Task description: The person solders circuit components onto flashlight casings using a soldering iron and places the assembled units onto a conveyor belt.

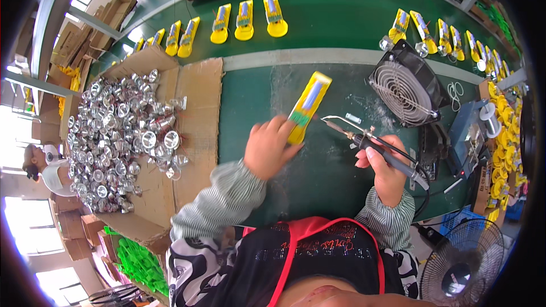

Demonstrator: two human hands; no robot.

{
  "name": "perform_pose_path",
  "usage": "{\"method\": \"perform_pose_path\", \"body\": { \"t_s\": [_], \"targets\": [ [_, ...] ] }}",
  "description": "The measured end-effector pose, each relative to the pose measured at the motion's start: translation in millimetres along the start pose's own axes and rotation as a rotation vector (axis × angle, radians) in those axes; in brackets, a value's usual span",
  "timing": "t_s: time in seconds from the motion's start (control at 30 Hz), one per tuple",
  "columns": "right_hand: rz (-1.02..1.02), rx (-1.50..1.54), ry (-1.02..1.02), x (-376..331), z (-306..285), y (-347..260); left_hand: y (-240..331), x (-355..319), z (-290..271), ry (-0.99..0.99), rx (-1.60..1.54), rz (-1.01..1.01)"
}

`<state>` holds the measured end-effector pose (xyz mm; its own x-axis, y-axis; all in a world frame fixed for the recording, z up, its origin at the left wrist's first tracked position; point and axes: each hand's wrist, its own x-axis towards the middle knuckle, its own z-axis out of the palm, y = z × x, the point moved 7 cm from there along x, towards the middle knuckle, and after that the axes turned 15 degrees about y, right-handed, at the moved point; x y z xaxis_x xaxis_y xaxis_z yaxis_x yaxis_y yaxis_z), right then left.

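Observation:
My left hand (268,146) grips the lower part of a yellow plastic flashlight housing (309,102), tilted above the green work surface. A pale lilac cylindrical battery and a green circuit board lie in the housing, the board partly under my fingers. Closed around the dark handle of a soldering iron (392,162) is my right hand (387,173). A thin tube runs along the iron toward its tip, which points left and stands just right of the housing, apparently apart from it. A small pale rectangular part (353,118) lies on the surface beyond the iron.
On the left, a cardboard tray (196,102) holds many silver reflector cups (108,136). Similar yellow housings (244,20) line the far belt. A black fan (404,82), solder spool (488,115) and box of yellow parts (506,142) stand right. A floor fan (463,267) is at lower right.

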<state>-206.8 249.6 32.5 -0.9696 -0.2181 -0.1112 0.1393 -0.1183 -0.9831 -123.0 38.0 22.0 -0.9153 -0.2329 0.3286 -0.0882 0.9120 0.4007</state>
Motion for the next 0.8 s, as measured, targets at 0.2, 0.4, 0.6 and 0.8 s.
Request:
{"method": "perform_pose_path", "body": {
  "t_s": [0.2,0.4,0.6,0.8],
  "targets": [
    [-0.034,0.032,0.155,12.0,-16.9,-2.8,-18.4,185.9,91.7,0.204,-0.498,0.155],
    [0.007,0.035,0.186,23.8,-28.1,7.2,-48.1,248.8,79.3,0.305,0.166,-0.044],
    [0.08,0.005,0.083,23.6,-11.6,17.8,-105.3,235.3,82.2,0.096,0.57,-0.171],
    [0.056,-0.058,0.082,17.3,-2.4,19.7,-113.5,211.8,82.4,0.215,0.524,-0.051]
  ]
}}
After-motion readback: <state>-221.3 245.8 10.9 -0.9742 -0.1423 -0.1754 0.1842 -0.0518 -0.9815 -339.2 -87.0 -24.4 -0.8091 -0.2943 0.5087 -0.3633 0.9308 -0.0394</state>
